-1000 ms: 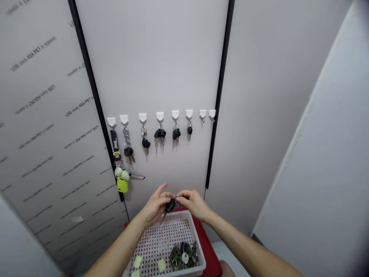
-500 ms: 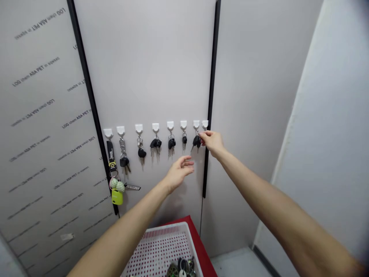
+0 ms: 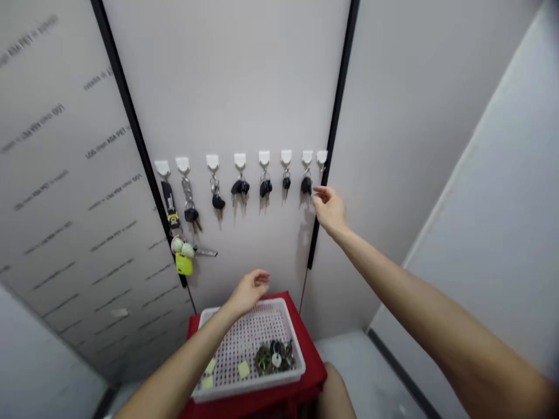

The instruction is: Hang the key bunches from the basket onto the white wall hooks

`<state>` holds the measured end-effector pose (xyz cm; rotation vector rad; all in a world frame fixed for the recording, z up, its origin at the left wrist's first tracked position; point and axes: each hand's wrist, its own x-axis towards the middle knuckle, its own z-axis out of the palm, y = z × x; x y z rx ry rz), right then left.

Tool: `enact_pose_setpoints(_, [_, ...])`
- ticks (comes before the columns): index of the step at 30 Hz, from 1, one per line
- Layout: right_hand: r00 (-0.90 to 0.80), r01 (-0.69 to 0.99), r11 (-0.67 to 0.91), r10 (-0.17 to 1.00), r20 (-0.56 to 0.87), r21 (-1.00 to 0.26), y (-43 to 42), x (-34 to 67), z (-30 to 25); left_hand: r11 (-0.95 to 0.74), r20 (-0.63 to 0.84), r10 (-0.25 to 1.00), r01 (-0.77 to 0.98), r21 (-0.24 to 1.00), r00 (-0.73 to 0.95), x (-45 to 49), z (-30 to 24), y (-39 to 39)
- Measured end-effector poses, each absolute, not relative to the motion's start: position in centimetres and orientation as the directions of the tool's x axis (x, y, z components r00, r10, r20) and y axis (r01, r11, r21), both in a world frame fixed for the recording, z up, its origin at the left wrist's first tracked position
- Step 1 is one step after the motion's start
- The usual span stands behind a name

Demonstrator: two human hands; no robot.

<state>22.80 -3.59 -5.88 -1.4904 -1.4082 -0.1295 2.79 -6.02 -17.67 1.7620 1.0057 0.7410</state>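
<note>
My right hand [image 3: 329, 209] is just right of a bunch of keys with a black head [image 3: 306, 185], which hangs from a white hook [image 3: 307, 157]. Its thumb and forefinger are a little apart, and nothing shows between them. My left hand [image 3: 250, 292] is lower, over the back of a white plastic basket [image 3: 298, 349], with loosely curled fingers apart and nothing in them. Other key bunches, such as the small black keys [image 3: 286, 183] and the wider black bunch [image 3: 240, 187], hang along the row.
A black strap keychain [image 3: 170, 203] with a lime-green tag [image 3: 184, 263] hangs at the far left. More keys [image 3: 276, 356] and pale yellow paper squares [image 3: 243, 369] lie in the basket on a red-covered stand [image 3: 312, 343]. Black strips [image 3: 343, 93] edge the panel.
My right hand has come away from the keys on the second hook from the right. My left hand has dropped toward the basket. The view has tilted down, bringing more of the basket into sight.
</note>
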Motion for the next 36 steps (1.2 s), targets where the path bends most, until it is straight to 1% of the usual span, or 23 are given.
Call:
enact_pose_setpoints(2, [0.093, 0.803, 0.280, 0.813, 0.575, -0.526, -5.8, 21.0, -10.1, -0.238, -0.019, 0.872, 0.457, 0.857, 0.490, 1.4, -21.1, -6.9])
enact_pose_setpoints(4, [-0.120, 0.777, 0.348, 0.900, 0.419, -0.524, -8.2, 18.9, -14.7, -0.291, -0.074, 0.855, 0.591, 0.752, 0.514, 0.4, -23.8, -8.1])
enact_pose_setpoints(6, [-0.338, 0.764, 0.423, 0.906, 0.256, -0.488, -10.3, 17.0, -18.7, -0.380, -0.076, 0.834, 0.670, 0.637, 0.546, -0.2, -25.5, -9.2])
enact_pose_setpoints(7, [-0.437, 0.777, 0.463, 0.884, 0.164, -0.425, -11.1, 16.2, -20.3, -0.424, -0.063, 0.825, 0.690, 0.587, 0.562, -0.4, -26.0, -9.7])
enact_pose_setpoints(8, [-0.503, 0.795, 0.498, 0.860, 0.082, -0.347, -11.7, 15.5, -21.6, -0.459, -0.049, 0.817, 0.701, 0.546, 0.574, -0.4, -26.2, -10.0])
enact_pose_setpoints(10, [-0.549, 0.829, 0.538, 0.834, -0.045, -0.154, -12.2, 14.6, -23.2, -0.492, -0.040, 0.809, 0.714, 0.498, 0.586, -0.2, -26.4, -10.4])
enact_pose_setpoints(12, [-0.533, 0.845, 0.535, 0.840, -0.101, -0.002, -12.2, 14.1, -23.8, -0.501, -0.051, 0.802, 0.717, 0.484, 0.595, 0.1, -26.2, -10.6])
enact_pose_setpoints(14, [-0.521, 0.842, 0.534, 0.842, -0.141, 0.079, -12.0, 13.9, -24.0, -0.509, -0.052, 0.793, 0.706, 0.493, 0.607, 0.3, -26.1, -10.7])
enact_pose_setpoints(15, [-0.519, 0.840, 0.535, 0.840, -0.156, 0.089, -11.9, 13.9, -23.9, -0.508, -0.050, 0.790, 0.699, 0.503, 0.611, 0.3, -26.1, -10.7])
enact_pose_setpoints(16, [-0.520, 0.840, 0.537, 0.838, -0.167, 0.079, -11.8, 14.0, -23.9, -0.504, -0.050, 0.790, 0.694, 0.513, 0.611, 0.3, -26.1, -10.7])
enact_pose_setpoints(18, [-0.534, 0.840, 0.542, 0.830, -0.162, 0.005, -11.6, 14.3, -23.6, -0.486, -0.056, 0.796, 0.691, 0.535, 0.603, 0.2, -26.3, -10.8])
enact_pose_setpoints(22, [-0.530, 0.830, 0.511, 0.847, -0.032, -0.224, -11.4, 15.6, -22.2, -0.408, -0.120, 0.804, 0.687, 0.602, 0.583, 0.0, -26.7, -10.5])
enact_pose_setpoints(25, [-0.488, 0.810, 0.474, 0.871, 0.052, -0.346, -11.4, 16.5, -20.3, -0.350, -0.140, 0.804, 0.650, 0.674, 0.578, 0.2, -26.2, -10.0])
enact_pose_setpoints(27, [-0.474, 0.786, 0.466, 0.876, 0.088, -0.407, -11.5, 16.8, -18.9, -0.316, -0.098, 0.812, 0.575, 0.755, 0.576, 0.7, -25.4, -9.6])
enact_pose_setpoints(31, [-0.434, 0.731, 0.447, 0.887, 0.155, -0.515, -11.6, 17.4, -15.8, -0.242, 0.001, 0.806, 0.328, 0.913, 0.592, 2.0, -22.5, -8.9])
enact_pose_setpoints(34, [-0.346, 0.696, 0.419, 0.907, 0.239, -0.584, -11.1, 18.6, -13.1, -0.217, 0.082, 0.769, 0.138, 0.966, 0.633, 3.4, -19.8, -8.3])
enact_pose_setpoints(36, [-0.266, 0.685, 0.403, 0.914, 0.308, -0.607, -10.4, 19.7, -11.0, -0.229, 0.135, 0.763, 0.069, 0.971, 0.633, 4.7, -17.7, -8.0])
